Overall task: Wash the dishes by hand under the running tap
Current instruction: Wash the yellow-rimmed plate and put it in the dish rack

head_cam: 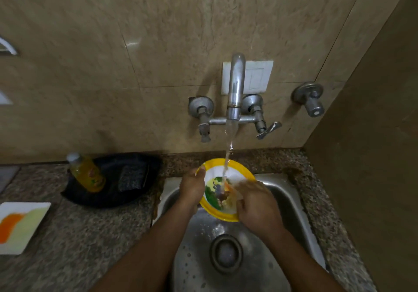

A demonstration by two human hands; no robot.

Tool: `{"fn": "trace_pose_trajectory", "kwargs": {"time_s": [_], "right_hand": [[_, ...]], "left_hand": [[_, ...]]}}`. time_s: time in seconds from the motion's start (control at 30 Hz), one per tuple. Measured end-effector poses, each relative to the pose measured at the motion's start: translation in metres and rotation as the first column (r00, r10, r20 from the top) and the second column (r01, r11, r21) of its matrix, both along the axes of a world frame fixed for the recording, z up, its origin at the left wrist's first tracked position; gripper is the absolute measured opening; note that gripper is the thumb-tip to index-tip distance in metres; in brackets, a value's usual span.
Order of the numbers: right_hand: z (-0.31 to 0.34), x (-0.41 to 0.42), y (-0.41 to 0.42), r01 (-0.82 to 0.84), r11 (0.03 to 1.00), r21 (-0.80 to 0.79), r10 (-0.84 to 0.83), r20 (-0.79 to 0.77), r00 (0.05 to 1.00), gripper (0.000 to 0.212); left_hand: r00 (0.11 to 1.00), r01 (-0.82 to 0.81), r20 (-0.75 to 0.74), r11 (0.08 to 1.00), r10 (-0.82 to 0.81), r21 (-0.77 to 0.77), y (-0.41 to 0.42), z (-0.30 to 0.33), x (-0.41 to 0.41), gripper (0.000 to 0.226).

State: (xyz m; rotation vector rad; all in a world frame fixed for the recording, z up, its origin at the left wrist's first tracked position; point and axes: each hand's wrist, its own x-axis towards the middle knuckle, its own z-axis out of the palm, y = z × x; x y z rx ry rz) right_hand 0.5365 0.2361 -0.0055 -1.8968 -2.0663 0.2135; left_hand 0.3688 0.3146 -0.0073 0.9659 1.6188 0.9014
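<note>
Nearest, the steel sink (291,203) is being used as the landmark: its drain strainer (226,253) is lying below the work, placed to take the runoff. Over the basin a yellow-rimmed picture plate (228,171) is being held tilted, probably so water is being shed into the sink. Its left edge is being gripped by the left hand (192,190), thumb hooked over the rim; the other fingers are hidden behind. The plate's face is being rubbed by the right hand (255,203), fingers pressed together and blurred. Left of the sink, a white square plate (20,226) with orange smears is waiting, likely next. Behind it, a soap bottle (87,174) and scrub pad (132,177) are being kept in a black tray (113,199). Above the sink, the tap (235,88) is running onto the plate.
</note>
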Motion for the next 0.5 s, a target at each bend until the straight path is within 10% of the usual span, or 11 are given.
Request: {"fn": "trace_pose_trajectory", "kwargs": {"time_s": [0.2,0.3,0.5], "right_hand": [[-0.026,-0.024,0.006,-0.114,0.896,-0.43,0.124,-0.005,0.992,0.078],[-0.02,-0.035,-0.003,-0.329,0.862,-0.385,0.249,-0.242,0.938,0.067],[-0.019,-0.024,-0.002,-0.153,0.891,-0.426,0.15,-0.041,0.988,0.073]], "left_hand": [[0.996,0.089,0.006,0.992,-0.089,-0.089,-0.019,-0.008,0.015,0.029],[0.989,0.085,0.129,0.992,-0.072,-0.098,-0.026,-0.007,0.018,0.018],[0.993,0.067,0.102,0.989,-0.054,-0.132,-0.035,-0.013,0.017,0.022]]}}
